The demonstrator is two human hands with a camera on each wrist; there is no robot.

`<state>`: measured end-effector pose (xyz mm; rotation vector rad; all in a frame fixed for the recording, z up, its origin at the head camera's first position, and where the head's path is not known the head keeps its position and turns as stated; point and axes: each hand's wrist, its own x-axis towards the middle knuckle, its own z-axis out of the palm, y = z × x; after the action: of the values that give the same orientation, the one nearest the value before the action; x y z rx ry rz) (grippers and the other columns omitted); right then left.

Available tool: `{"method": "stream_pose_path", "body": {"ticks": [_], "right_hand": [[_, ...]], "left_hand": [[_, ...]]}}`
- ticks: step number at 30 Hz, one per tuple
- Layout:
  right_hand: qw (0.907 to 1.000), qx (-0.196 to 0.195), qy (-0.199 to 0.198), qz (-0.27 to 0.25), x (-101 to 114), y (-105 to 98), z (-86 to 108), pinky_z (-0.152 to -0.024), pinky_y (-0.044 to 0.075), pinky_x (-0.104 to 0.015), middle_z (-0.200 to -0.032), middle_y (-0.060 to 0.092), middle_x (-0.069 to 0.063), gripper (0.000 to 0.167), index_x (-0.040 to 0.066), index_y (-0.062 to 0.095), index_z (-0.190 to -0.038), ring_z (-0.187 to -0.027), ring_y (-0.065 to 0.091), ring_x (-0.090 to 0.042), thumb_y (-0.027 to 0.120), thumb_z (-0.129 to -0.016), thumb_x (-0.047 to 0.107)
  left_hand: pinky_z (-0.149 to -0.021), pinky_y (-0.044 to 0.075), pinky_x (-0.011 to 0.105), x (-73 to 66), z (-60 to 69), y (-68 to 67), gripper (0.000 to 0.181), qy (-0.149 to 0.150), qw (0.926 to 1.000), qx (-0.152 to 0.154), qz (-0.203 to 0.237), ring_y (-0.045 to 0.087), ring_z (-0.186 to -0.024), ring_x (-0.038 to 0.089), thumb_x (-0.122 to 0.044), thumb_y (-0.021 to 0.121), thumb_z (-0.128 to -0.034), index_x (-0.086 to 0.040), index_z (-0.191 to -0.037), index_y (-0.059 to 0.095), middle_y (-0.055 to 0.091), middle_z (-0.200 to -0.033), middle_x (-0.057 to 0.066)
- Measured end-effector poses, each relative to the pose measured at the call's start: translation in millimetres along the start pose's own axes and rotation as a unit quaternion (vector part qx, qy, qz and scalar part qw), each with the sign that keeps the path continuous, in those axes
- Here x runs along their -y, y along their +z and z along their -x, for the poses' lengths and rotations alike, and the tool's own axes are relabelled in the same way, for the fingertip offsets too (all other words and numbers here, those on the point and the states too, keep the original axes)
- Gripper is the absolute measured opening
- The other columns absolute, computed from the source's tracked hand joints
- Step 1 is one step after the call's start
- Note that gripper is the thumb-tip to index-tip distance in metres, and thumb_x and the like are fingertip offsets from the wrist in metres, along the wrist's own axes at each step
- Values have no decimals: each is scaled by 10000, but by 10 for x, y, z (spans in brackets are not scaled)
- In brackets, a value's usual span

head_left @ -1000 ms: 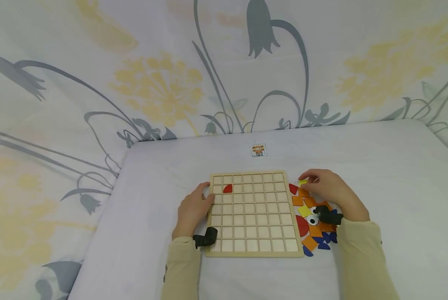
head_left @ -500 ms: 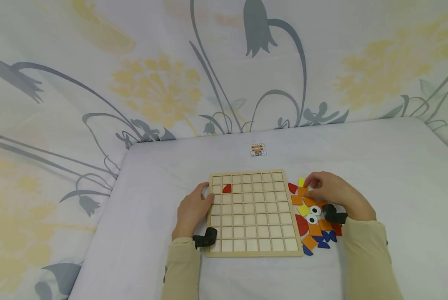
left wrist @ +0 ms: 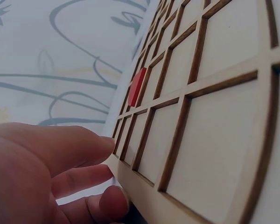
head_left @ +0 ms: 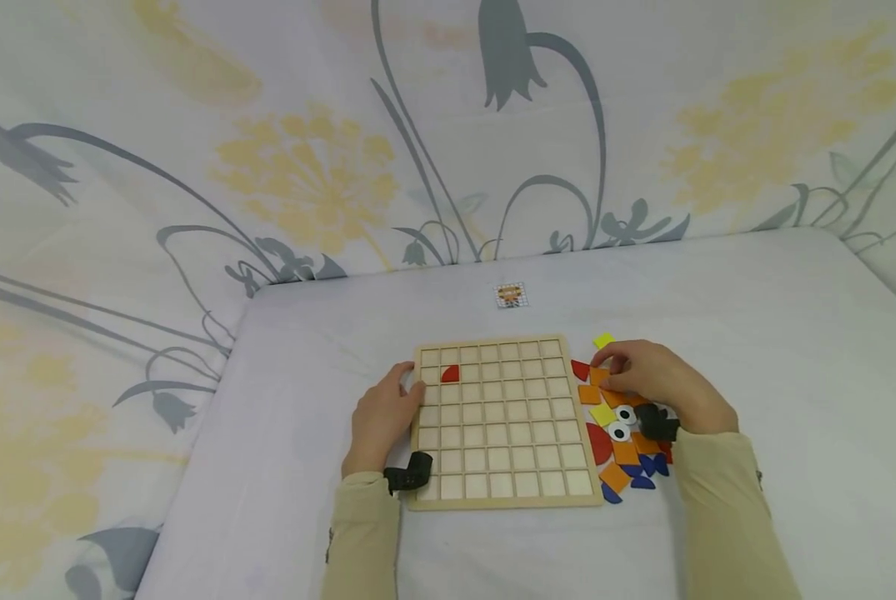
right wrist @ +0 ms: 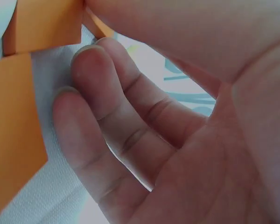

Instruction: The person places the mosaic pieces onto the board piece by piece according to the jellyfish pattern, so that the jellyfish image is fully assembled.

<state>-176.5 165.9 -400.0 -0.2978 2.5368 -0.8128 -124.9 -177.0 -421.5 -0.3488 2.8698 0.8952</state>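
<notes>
A wooden grid board (head_left: 509, 504) lies on the white cloth, with one red quarter-round tile (head_left: 451, 374) in a cell near its far left. My left hand (head_left: 382, 419) holds the board's left edge; in the left wrist view its thumb (left wrist: 95, 147) touches the rim and the other fingers are at the edge below. Right of the board, my right hand (head_left: 658, 379) is over a pile of tiles, thumb and forefinger pinching an orange square tile (head_left: 599, 376). In the right wrist view the other fingers (right wrist: 95, 79) are curled and the forefinger is hidden.
Beyond the right hand lies a yellow tile (head_left: 603, 340). Near the board's right edge are a red tile (head_left: 580, 370), a red half-round tile (head_left: 599, 444), eye tiles (head_left: 619, 432) and several blue tiles (head_left: 611, 493). A small pattern card (head_left: 511, 295) lies at the back.
My right hand has left the yellow tile, which now lies farther away, and has moved to the orange square tile. The left hand stays at the board's edge.
</notes>
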Motion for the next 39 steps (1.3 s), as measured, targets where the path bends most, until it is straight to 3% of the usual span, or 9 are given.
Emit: {"method": "stream_pose_path", "body": {"ticks": [15,24,33,39], "right_hand": [[9999,-1,-44,-103,31,16,-60,-691,430,-336,-918,536,-81,256,66,526,-1010,-808,482,-231,636,-805,172],[9986,-252,-436,-182,81,-10,-62,-700,455,-344,-958,573,-76,297,84,580,-1079,-811,514,-207,567,-868,293],[9939,-332,-835,-638,241,150,-182,-628,442,-307,-823,600,-46,280,109,617,-1000,-712,531,-190,517,-895,349],[9892,-546,-1168,-699,376,256,-251,-729,421,-329,-833,620,17,302,131,617,-1034,-740,542,-157,578,-851,369]], "left_hand": [[-472,362,280,14,-16,1,445,83,9999,-25,-112,480,-559,145,-393,486,-877,-236,-1293,465,536,-735,-32],[-472,357,282,5,-12,-18,463,162,9997,-80,-156,473,-542,144,-372,528,-861,-214,-1292,467,525,-696,-29],[-493,348,265,35,-33,-1,458,298,9995,-99,-45,455,-556,124,-334,555,-853,-191,-1283,483,503,-676,-40],[-456,339,258,32,-48,23,457,225,9996,-148,-89,437,-521,120,-324,544,-858,-200,-1294,483,502,-653,-47]]}}
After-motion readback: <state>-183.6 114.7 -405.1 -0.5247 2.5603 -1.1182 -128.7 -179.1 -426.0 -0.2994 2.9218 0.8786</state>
